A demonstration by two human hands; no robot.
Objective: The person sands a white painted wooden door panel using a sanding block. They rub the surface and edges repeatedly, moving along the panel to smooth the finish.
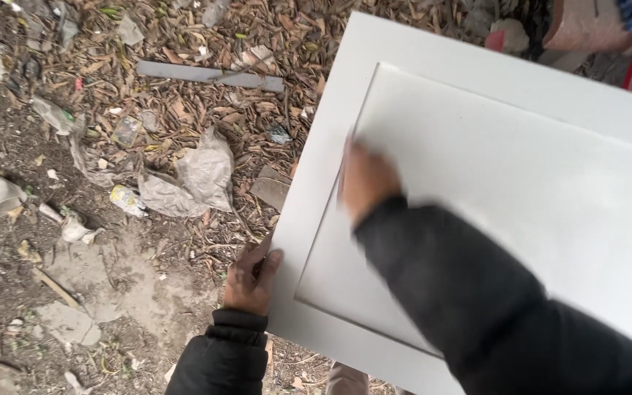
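**White panel held over littered ground**

The white recessed panel [521,190] spans the frame's right side, above leaf-strewn dirt [53,292]. The right hand [366,179] presses its recess edge — blurred, grip unclear. The left hand [251,276] clamps its lower left edge. Crumpled paper [195,179] lies nearby.

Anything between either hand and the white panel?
Nothing visible. The left hand grips the white panel at its lower left edge; the right hand lies on its face by the recess groove, motion-blurred. What the right hand holds, if anything, is unclear.
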